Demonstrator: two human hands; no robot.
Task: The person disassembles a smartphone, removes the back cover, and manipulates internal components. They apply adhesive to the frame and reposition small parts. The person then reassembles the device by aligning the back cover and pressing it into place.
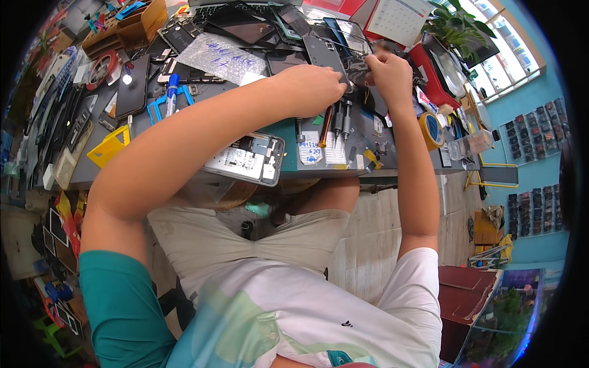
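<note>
My left hand [311, 89] reaches across the desk with its fingers curled, against the lower left edge of a dark grey phone [323, 54]. Whatever its fingertips grip is hidden. To its right, my right hand [392, 78] is closed in a pinch over a cluster of small dark parts [361, 64], and what it pinches is too small to name. Just below the hands lie several screwdrivers [346, 119], one of them amber-handled [326, 127]. An opened phone [245, 161] with its inner parts showing rests at the desk's front edge, under my left forearm.
Bubble wrap [215, 58], a blue marker [172, 92] and a dark phone [132, 86] lie to the left. Loose screens [239, 24] pile up at the back. A yellow tape roll [431, 130], a clear bottle [472, 145] and a red tray [432, 76] stand right.
</note>
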